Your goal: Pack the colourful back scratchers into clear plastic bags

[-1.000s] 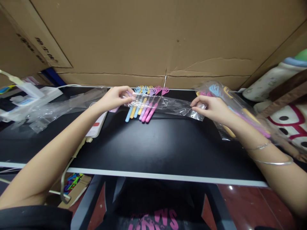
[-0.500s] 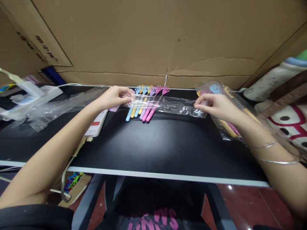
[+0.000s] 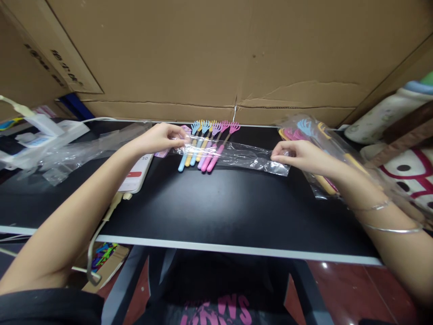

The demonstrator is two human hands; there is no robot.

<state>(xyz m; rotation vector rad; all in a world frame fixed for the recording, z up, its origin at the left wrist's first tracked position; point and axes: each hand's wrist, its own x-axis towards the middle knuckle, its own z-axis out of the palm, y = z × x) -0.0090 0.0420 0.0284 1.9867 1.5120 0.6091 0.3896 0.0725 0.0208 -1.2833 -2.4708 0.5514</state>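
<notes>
Grip: left hand (image 3: 165, 137) and right hand (image 3: 294, 152) each pinch clear sleeve (image 3: 248, 157) near an end, mid-frame | Progress: sleeve looks unfilled; backscratchers (image 3: 212, 163), centre, lie loose on bench (image 3: 219, 216); others (image 3: 305, 127), right of frame, already inside clear bag (image 3: 311, 185)

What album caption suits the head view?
Left hand and right hand hold a clear plastic sleeve across colourful claw-tipped sticks on a black table.
</notes>
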